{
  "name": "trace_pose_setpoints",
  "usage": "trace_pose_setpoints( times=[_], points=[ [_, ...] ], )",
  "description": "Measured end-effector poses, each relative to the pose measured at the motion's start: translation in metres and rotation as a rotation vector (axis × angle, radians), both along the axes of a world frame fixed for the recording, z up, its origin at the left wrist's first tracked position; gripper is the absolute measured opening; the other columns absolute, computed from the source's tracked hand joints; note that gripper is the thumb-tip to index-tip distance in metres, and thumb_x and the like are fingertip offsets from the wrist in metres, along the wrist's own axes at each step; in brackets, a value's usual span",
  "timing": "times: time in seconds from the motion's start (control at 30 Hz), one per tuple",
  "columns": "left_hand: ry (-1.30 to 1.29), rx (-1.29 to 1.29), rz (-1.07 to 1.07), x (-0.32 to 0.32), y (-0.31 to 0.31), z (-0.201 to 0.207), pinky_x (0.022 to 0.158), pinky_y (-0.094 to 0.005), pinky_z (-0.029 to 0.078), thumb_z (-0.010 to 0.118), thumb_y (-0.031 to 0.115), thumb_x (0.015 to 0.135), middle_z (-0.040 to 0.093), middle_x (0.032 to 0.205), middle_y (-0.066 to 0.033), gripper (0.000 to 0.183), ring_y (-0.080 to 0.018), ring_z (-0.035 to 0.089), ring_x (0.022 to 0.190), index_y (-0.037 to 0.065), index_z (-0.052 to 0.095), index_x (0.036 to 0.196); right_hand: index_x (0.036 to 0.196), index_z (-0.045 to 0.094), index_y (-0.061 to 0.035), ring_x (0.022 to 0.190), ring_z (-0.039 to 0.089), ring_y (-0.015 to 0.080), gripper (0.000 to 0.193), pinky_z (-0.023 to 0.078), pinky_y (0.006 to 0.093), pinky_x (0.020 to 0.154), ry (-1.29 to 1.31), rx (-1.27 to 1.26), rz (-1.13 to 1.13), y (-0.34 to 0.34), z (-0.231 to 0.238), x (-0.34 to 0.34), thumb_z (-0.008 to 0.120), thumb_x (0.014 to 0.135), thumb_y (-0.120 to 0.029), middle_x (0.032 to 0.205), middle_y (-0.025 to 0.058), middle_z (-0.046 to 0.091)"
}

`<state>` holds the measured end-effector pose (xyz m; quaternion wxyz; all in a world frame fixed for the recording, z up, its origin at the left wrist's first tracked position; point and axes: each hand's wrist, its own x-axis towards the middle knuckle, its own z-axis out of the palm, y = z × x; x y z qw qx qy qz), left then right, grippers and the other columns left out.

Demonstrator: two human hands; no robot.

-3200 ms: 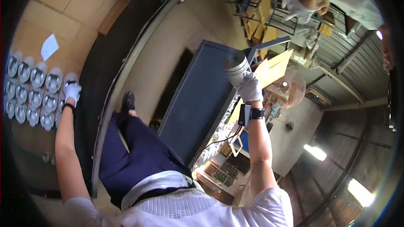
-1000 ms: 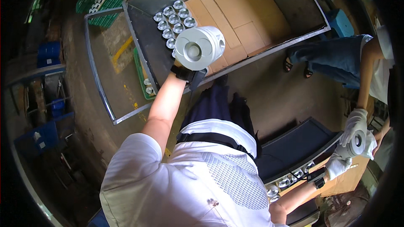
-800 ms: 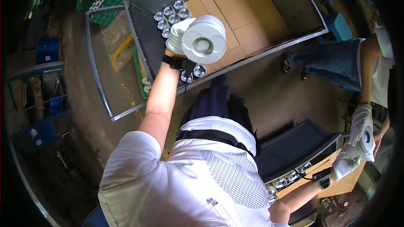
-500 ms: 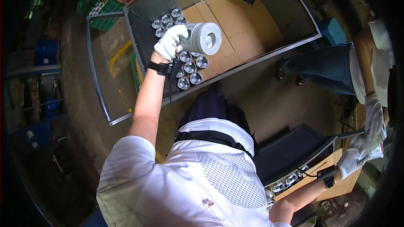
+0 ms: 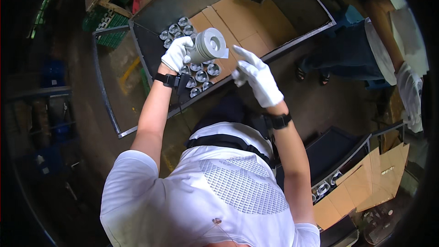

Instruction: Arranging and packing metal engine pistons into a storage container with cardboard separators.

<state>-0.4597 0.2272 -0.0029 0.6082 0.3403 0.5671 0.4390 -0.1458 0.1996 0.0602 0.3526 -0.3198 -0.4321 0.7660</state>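
Above the near-left part of the metal-walled bin, my gloved left hand [image 5: 176,55] is closed round a grey metal piston [image 5: 199,49]. The piston is tilted, with its dished crown turned up toward the right and ring grooves along its side. A small pale flat piece [image 5: 224,53] shows at the crown's edge; I cannot tell whether it is attached. To the right of the piston, apart from it, is my gloved right hand [image 5: 257,78], open with fingers spread and the thumb area slightly blurred. Below and behind my left hand, several pistons [image 5: 213,69] stand in rows inside the bin.
Flattened cardboard [image 5: 249,23] lines the bin floor, and a metal rim [image 5: 292,48] runs along its near side. A co-worker's gloved hand [image 5: 409,93] is at the far right. Lower right, a second bin holds pistons [image 5: 323,188] beside cardboard sheets [image 5: 352,192]. Green crates [image 5: 104,23] stand upper left.
My right hand has swung from beside the co-worker's hand at the right to near the piston. My left hand, still gripping the piston, has shifted slightly left and down in view.
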Motion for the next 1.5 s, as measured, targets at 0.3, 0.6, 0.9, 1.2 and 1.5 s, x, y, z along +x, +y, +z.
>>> trace_pose_setpoints(
  times=[0.3,0.6,0.9,1.2,1.5],
  points=[
    [0.174,0.223,-0.11,0.018,-0.031,-0.001,0.064,-0.028,0.053,0.051,0.003,0.087,0.065,0.08,-0.0031,0.011,-0.0136,0.063,0.069,0.005,0.06,0.081,0.141,0.046,-0.0074,0.065,0.056,0.0083,0.047,0.049,0.0222,0.06,0.056,-0.052,0.009,0.0,-0.009,-0.013,0.05,0.094,-0.009,0.079,0.0028,0.06],
    [-0.158,-0.357,-0.046,0.009,0.003,0.011,0.058,-0.0269,0.053,0.065,0.011,0.077,0.065,0.082,-0.0035,0.02,-0.0145,0.062,0.067,0.009,0.063,0.096,0.13,0.055,-0.0038,0.079,0.063,0.0117,0.038,0.051,0.0244,0.068,-0.15,-0.188,-0.094,-0.017,-0.067,0.042,0.053,0.095,-0.018,0.089,0.005,0.065],
    [-0.007,-0.599,-0.404,-0.026,0.081,-0.139,0.052,-0.0256,0.054,0.07,0.009,0.081,0.065,0.083,-0.0063,0.03,-0.0152,0.065,0.064,0.0,0.061,0.108,0.124,0.059,-0.01,0.079,0.067,0.0172,0.031,0.056,0.0295,0.059,-0.776,-0.785,-0.41,-0.21,-0.197,0.204,0.055,0.094,-0.018,0.104,0.0066,0.067],
    [0.81,-0.458,-1.003,0.02,0.055,-0.308,0.052,-0.0368,0.051,0.075,0.018,0.075,0.069,0.072,-0.0116,0.025,-0.0204,0.066,0.057,-0.005,0.071,0.083,0.115,0.063,-0.0111,0.066,0.067,0.0211,0.023,0.056,0.0351,0.055,-0.91,-1.215,-0.405,-0.336,-0.182,0.204,0.059,0.094,-0.019,0.084,0.0107,0.069],
    [1.323,-0.216,-1.186,0.042,-0.001,-0.416,0.076,-0.0411,0.054,0.074,0.023,0.07,0.07,0.091,-0.0192,0.023,-0.0325,0.069,0.085,0.005,0.075,0.084,0.118,0.063,-0.0078,0.072,0.066,0.0173,0.025,0.058,0.0321,0.062,-0.844,-1.218,-0.379,-0.296,-0.181,0.169,0.057,0.097,-0.019,0.089,0.0073,0.067]
  ],
)
